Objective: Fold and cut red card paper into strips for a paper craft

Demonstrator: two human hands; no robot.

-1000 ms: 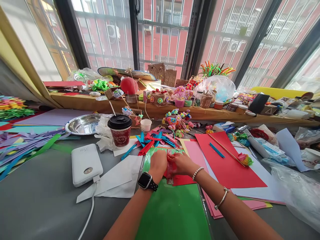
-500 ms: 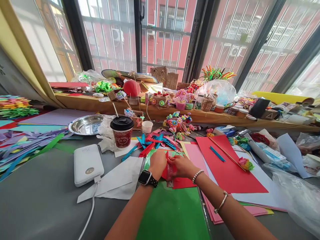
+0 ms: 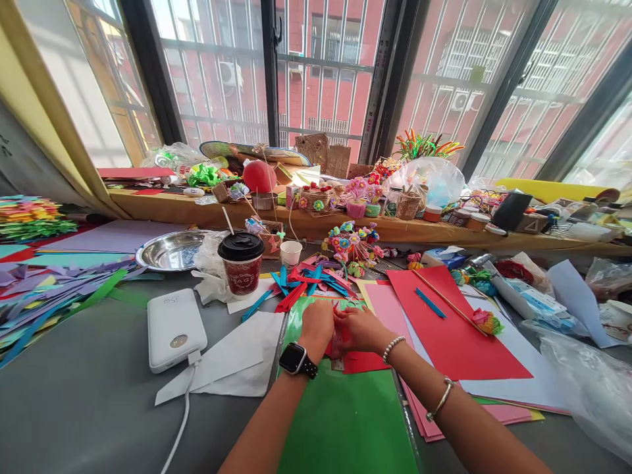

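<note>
A green sheet [image 3: 350,415] lies in front of me with a piece of red paper [image 3: 366,361] on it. Over the red paper is a narrow translucent pinkish ruler [image 3: 338,362], mostly covered by my hands. My left hand [image 3: 317,326], below a black watch, is closed at the left of the red paper; what it pinches is hidden. My right hand [image 3: 359,329], with a beaded bracelet, presses on the ruler, its fingers bent together and touching my left hand. Blue and red folded strips [image 3: 311,280] lie just beyond the hands.
A lidded cup [image 3: 241,266], a white power bank [image 3: 176,329] with its cable and white paper [image 3: 237,359] are on the left. Red sheets [image 3: 459,336] and a stick with a paper flower [image 3: 487,321] lie right. A metal tray [image 3: 170,251] is farther back.
My left hand has shifted slightly right, closer to my right hand. My right hand's fingers have drawn in over the ruler, and less of the red paper shows between the hands.
</note>
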